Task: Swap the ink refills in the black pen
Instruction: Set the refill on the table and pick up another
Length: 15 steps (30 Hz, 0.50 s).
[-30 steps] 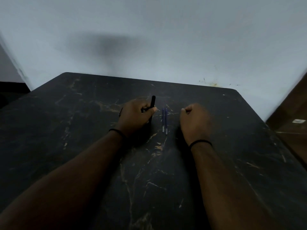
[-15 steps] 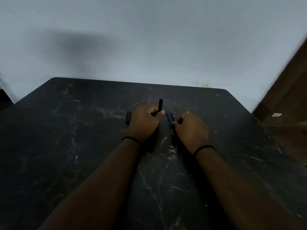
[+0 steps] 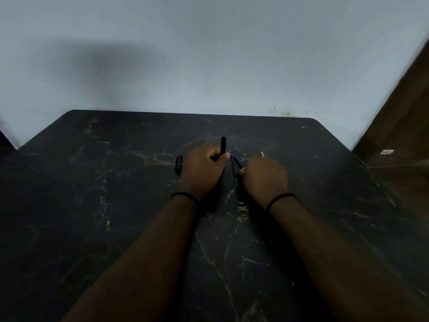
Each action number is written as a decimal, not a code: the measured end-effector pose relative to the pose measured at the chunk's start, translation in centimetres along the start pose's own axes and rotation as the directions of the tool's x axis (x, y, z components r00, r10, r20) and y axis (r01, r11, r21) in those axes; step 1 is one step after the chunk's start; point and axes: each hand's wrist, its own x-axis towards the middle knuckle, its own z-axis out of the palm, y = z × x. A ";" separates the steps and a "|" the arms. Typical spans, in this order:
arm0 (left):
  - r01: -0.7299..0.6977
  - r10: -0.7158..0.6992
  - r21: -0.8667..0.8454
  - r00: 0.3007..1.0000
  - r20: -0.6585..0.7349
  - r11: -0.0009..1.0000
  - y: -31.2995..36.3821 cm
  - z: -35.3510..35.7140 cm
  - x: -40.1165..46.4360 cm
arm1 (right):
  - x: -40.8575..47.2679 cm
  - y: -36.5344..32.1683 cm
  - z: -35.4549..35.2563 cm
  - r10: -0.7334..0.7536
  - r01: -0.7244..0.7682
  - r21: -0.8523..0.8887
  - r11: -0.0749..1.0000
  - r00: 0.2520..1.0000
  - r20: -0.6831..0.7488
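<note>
The small black cap [image 3: 178,164] lies loose on the table [image 3: 92,205] just left of the left hand [image 3: 203,169], whose fingers are clenched around the black pen barrel [image 3: 223,145], held upright. Risk: the two blue refills [image 3: 234,167] cross between the hands, so the right hand [image 3: 264,176], fingertips pinching one, could drag the other along. Half a second earlier the refills lay nearly parallel; a white tip [image 3: 262,154] now shows beyond the right hand.
</note>
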 end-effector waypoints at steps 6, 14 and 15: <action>-0.016 0.017 0.048 1.000 -0.017 0.999 0.2 0.2 0.1 | 0.6 0.7 -1.0 -0.015 0.021 0.128 0.992 0.999 -0.045; -0.051 0.054 0.136 0.998 -0.017 0.989 0.5 -0.2 0.2 | 0.6 1.2 -2.5 -0.005 0.206 0.599 0.774 0.948 -0.318; -0.054 0.058 0.150 0.998 -0.018 0.987 0.5 -0.2 0.2 | 0.5 1.2 -2.6 -0.004 0.245 0.647 0.722 0.937 -0.350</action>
